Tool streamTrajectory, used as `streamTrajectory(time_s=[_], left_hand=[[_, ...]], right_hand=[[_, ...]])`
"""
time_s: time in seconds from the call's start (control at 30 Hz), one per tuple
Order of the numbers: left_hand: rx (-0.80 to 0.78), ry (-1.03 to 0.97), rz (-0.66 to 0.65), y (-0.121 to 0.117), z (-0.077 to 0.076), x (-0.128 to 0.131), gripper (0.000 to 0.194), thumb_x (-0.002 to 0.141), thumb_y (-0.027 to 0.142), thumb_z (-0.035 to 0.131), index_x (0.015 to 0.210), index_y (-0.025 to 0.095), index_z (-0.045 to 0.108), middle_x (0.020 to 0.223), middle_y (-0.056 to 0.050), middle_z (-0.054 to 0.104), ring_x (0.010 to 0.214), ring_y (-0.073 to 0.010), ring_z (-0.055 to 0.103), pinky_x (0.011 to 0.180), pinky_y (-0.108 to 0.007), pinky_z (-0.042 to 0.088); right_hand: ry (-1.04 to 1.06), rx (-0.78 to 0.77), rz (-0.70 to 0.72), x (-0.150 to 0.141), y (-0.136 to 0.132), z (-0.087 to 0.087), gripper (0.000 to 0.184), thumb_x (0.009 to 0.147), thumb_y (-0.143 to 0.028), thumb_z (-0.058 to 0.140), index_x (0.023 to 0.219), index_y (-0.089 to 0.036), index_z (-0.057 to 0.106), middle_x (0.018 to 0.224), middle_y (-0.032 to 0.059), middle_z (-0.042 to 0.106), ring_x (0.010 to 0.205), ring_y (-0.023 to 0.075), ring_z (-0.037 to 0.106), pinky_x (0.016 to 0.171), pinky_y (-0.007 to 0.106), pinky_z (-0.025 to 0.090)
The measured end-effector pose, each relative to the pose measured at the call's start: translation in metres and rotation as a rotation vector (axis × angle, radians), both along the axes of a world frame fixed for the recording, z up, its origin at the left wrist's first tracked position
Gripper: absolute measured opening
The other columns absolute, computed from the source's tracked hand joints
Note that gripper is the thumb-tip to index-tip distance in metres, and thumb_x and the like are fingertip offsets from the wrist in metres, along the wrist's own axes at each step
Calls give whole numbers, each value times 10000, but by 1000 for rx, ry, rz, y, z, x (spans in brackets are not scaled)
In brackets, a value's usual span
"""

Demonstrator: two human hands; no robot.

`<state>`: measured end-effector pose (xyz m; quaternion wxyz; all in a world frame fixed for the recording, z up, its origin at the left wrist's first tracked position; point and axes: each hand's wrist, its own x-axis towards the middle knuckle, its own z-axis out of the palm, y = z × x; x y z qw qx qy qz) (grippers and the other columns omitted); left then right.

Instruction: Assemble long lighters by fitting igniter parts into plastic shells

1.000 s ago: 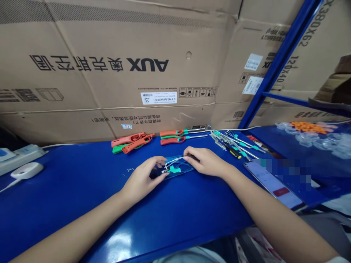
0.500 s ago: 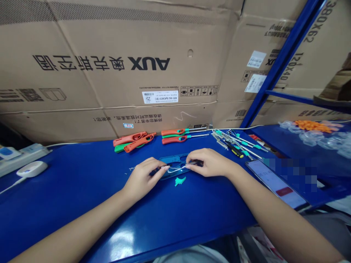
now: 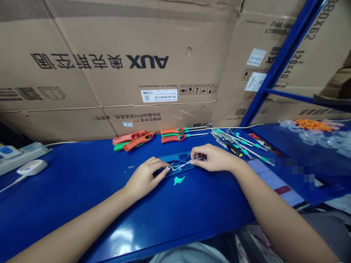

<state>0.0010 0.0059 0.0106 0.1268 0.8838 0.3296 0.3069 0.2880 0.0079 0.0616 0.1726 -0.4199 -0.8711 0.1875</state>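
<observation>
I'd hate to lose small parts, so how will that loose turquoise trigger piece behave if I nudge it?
The turquoise trigger piece looks like moulded plastic, so it's probably stiff and light. It lies on the glossy blue tabletop, so it may slide easily. Its irregular outline makes rolling unlikely.

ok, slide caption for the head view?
White wires run between left hand and right hand over blue lighter casing; turquoise trigger lies nearby.

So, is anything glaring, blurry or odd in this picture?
In the head view, glare whitens the blue table near its front edge; orange pieces at far right look soft; a pixelated patch sits beside the phone; the white wires are hard to trace.
</observation>
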Motion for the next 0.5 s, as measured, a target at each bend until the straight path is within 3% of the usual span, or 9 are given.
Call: streamTrajectory(time_s=[0.13, 0.27, 0.5], left_hand=[[29, -33, 5, -2, 4, 1, 202, 995, 290, 541, 976, 186, 714, 898, -56, 727, 821, -178, 626, 760, -304, 505], [54, -105, 27, -6, 8, 2, 194, 984, 283, 553, 914, 185, 705, 861, -47, 728, 786, -170, 622, 741, -296, 503], [-166, -188, 103, -11, 10, 8, 283, 966, 336, 564, 753, 193, 683, 736, -19, 699, 706, -162, 608, 643, -267, 459]], right_hand=[[-18, 10, -3, -1, 1, -1, 125, 902, -342, 635, 920, -218, 637, 729, -23, 626, 637, 118, 531, 579, 233, 324], [-82, 48, 44, -6, 0, -3, 197, 907, -408, 640, 852, -219, 634, 700, -29, 602, 610, 114, 495, 551, 237, 273], [-182, 211, 14, -18, 0, -7, 485, 882, -597, 623, 657, -173, 559, 681, 5, 612, 608, 117, 499, 549, 254, 223]])
